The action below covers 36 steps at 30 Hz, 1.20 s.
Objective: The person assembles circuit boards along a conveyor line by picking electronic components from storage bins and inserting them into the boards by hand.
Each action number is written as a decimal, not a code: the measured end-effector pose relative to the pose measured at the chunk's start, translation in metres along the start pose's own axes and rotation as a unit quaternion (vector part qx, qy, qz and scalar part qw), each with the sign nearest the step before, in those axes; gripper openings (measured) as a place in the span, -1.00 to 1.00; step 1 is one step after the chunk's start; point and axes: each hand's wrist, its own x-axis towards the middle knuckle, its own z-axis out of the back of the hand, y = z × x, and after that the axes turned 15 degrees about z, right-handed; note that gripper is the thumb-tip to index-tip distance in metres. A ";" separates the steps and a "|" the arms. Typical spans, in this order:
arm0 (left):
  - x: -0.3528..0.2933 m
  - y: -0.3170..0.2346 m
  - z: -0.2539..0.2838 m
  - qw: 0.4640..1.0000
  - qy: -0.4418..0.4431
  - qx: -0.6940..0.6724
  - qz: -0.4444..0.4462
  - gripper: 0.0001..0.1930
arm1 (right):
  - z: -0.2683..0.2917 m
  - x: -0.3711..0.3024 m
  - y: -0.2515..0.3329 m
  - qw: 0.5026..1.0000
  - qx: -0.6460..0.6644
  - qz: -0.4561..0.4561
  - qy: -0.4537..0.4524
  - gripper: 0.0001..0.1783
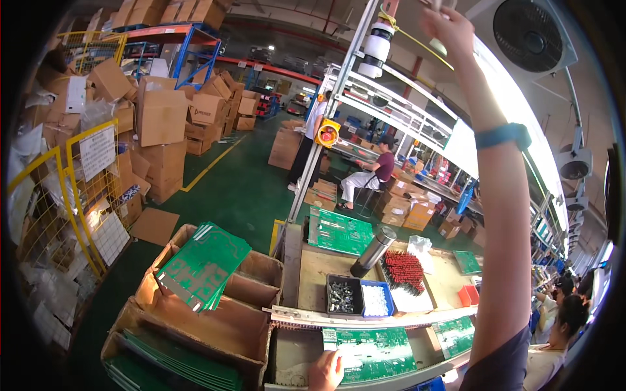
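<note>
A green circuit board (375, 352) lies on the conveyor line in front of me. My left hand (326, 371) is at its near left corner, fingers bent and closed on the edge. My right arm, with a blue wristband (502, 137), reaches high up. At the top of the picture my right hand (451, 29) is closed, its fingertips beside a pale piece cut off by the frame edge. Behind the line stand a black bin of metal parts (342, 294), a blue bin of white parts (376, 300) and a pile of red and black components (404, 270).
Open cartons (195, 326) at the left hold stacked green boards (205, 264). A steel flask (373, 251) lies tilted by the bins. Another board (453, 335) sits further right on the line. A metal post (326, 107) rises ahead. Several people work beyond and at right.
</note>
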 end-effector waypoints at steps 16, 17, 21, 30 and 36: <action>0.016 0.013 0.001 0.998 0.068 0.002 -0.018 -0.84 | 0.382 -0.637 0.039 0.782 -0.496 -0.329 0.187 -0.81; 0.016 0.013 0.000 0.997 0.077 0.009 -0.010 -0.84 | 0.401 -0.654 0.048 0.788 -0.481 -0.351 0.158 -0.83; 0.018 0.010 0.001 0.994 0.099 0.037 0.009 -0.86 | 0.430 -0.676 0.072 0.836 -0.177 -0.454 -0.250 -0.87; 0.013 0.015 0.024 0.987 0.079 0.138 0.032 -0.83 | 0.489 -0.789 0.053 0.866 0.048 -0.440 -0.232 -0.62; 0.016 0.027 0.004 0.992 0.084 0.096 0.006 -0.89 | 0.518 -0.845 0.008 0.774 0.329 -0.458 -0.288 -0.85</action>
